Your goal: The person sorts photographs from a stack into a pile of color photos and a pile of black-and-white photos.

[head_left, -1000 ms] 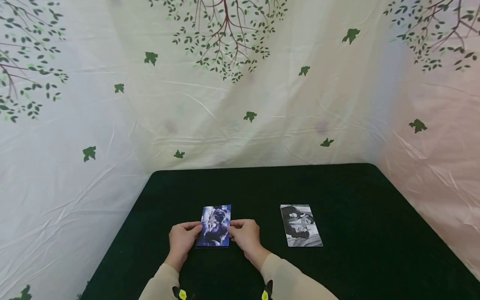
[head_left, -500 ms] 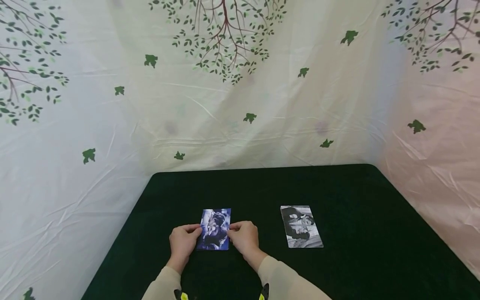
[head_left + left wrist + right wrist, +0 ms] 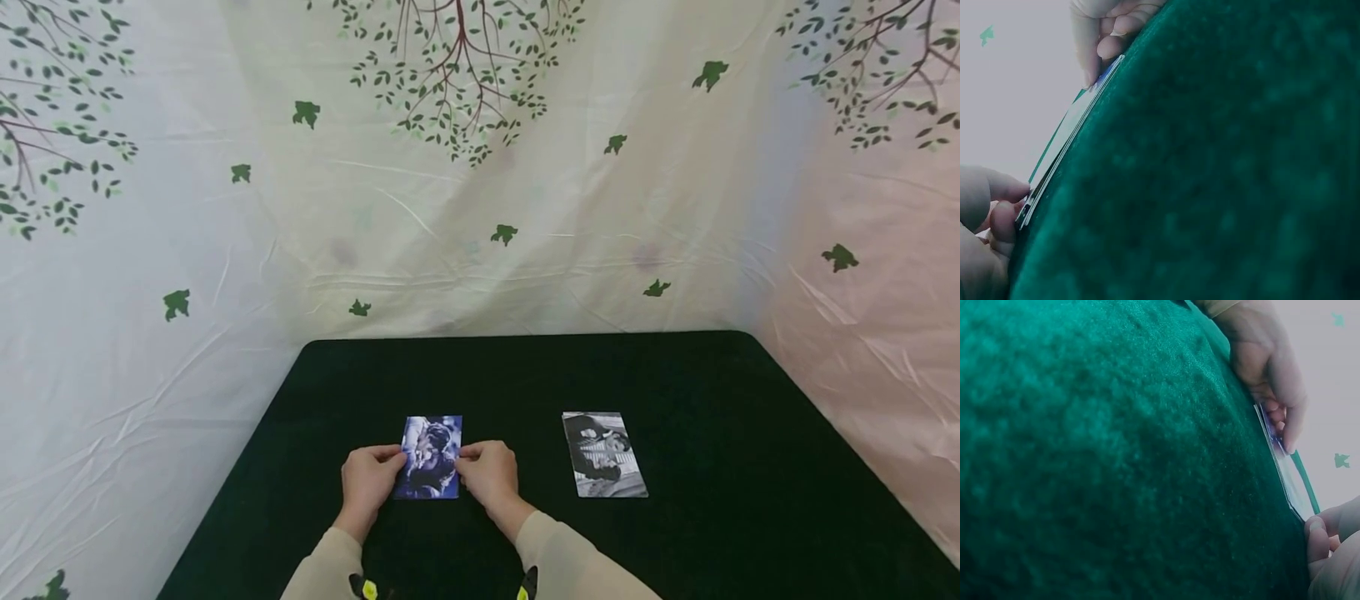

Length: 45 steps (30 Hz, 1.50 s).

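Note:
A blue-and-white picture card (image 3: 431,457) lies left of the middle of the dark green table. My left hand (image 3: 367,483) pinches its left edge between thumb and fingers. On the opposite edge, my right hand (image 3: 491,475) pinches it the same way. From the side, in the left wrist view, thin layers show at the edge of the card stack (image 3: 1063,147), with the left hand (image 3: 979,231) at its near end. The right wrist view also shows the layered card edge (image 3: 1282,465), with the right hand (image 3: 1341,553) at the near end.
A black-and-white picture card (image 3: 605,456), apparently on top of others, lies to the right, apart from both hands. Dark green cloth (image 3: 525,375) covers the table. Pale curtains (image 3: 450,267) with leaf prints hang behind and at both sides.
The blue picture card sits slightly nearer to me than one second ago, and the dark strip below its near edge no longer shows. Both hands keep their grip and have barely moved.

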Each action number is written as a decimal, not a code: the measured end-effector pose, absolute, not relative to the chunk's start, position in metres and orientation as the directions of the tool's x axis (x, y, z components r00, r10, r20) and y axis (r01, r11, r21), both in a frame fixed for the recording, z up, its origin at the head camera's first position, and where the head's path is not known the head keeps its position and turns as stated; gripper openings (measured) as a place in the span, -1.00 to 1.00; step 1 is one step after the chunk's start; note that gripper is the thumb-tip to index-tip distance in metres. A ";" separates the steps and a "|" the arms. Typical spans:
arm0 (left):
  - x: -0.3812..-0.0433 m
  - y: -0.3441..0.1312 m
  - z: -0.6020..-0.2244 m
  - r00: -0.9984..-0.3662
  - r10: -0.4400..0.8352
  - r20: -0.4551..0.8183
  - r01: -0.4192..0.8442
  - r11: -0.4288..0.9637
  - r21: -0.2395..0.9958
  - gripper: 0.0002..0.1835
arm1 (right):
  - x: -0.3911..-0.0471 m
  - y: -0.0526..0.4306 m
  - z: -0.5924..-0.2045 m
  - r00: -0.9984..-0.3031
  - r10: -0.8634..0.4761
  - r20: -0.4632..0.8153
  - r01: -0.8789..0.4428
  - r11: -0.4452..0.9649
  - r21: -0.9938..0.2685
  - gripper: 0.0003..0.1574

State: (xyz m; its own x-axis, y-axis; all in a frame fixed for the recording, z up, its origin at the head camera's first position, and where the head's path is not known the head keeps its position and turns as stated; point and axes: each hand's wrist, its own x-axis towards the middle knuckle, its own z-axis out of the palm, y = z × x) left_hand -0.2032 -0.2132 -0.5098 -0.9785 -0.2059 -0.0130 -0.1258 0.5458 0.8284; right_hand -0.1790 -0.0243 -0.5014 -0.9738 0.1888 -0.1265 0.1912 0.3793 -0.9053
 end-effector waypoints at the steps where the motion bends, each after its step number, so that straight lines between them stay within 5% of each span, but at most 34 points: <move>1: -0.203 -0.213 -0.510 -0.979 -0.201 -0.016 -0.126 0.547 0.828 -0.81 | -0.179 -0.024 -0.501 -0.974 0.188 -0.126 0.190 0.378 -0.906 -0.84; 36: -0.201 -0.216 -0.512 -0.972 -0.233 -0.022 -0.151 0.552 0.820 -0.85 | -0.178 -0.031 -0.506 -0.986 0.167 -0.028 0.102 0.456 -0.884 -0.84; 45: -0.202 -0.230 -0.496 -0.980 -0.154 -0.122 -0.176 0.410 0.895 -0.72 | -0.179 -0.017 -0.487 -0.991 0.032 -0.132 0.136 0.280 -0.950 -0.67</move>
State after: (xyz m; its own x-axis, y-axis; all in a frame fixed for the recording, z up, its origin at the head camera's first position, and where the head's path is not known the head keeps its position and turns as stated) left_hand -0.2024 -0.2296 -0.4965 -0.9805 -0.1543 -0.1218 -0.1757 0.4104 0.8948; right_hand -0.1791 -0.0174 -0.4867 -0.9907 0.0324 -0.1322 0.1360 0.2798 -0.9504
